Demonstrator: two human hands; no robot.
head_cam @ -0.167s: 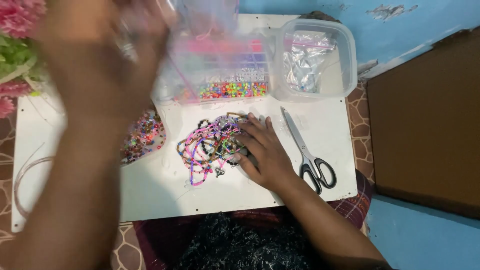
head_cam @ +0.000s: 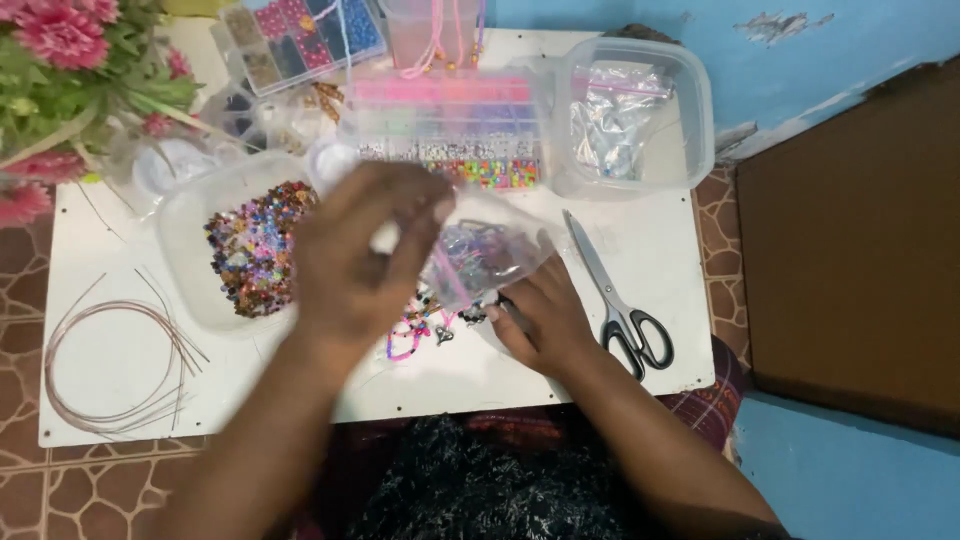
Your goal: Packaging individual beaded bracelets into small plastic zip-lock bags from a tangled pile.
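- Pink flowers point(head_cam: 45, 30) with green leaves fill the corner at ten o'clock, overhanging the white board point(head_cam: 120, 350).
- A coil of thin wire point(head_cam: 110, 365) lies on the board at eight o'clock, loose ends splayed toward the centre.
- A clear tub of mixed beads point(head_cam: 250, 250) sits just right of the coil, at nine o'clock from the hands; the left wrist partly covers its right side.
- The left hand point(head_cam: 355, 250) hovers near the centre, blurred; its fingers are pinched together on the left edge of a clear plastic bag point(head_cam: 485, 255) that holds coloured strands.
- The bag is lifted above the middle of the board, between the two hands.
- Beaded strands point(head_cam: 420, 330) in pink, blue and black lie on the board under the bag, at six o'clock from it.
- A compartmented bead organiser point(head_cam: 445, 130) stands at twelve o'clock, with another divided box point(head_cam: 300, 30) behind it to the left.
- The right hand point(head_cam: 545, 315) rests at four o'clock from the bag, fingers closed on its lower right corner.
- Black-handled scissors point(head_cam: 620, 300) lie just beside the right hand, at three o'clock, blades shut.
- A square clear container point(head_cam: 690, 120) with small bags inside sits at one o'clock.
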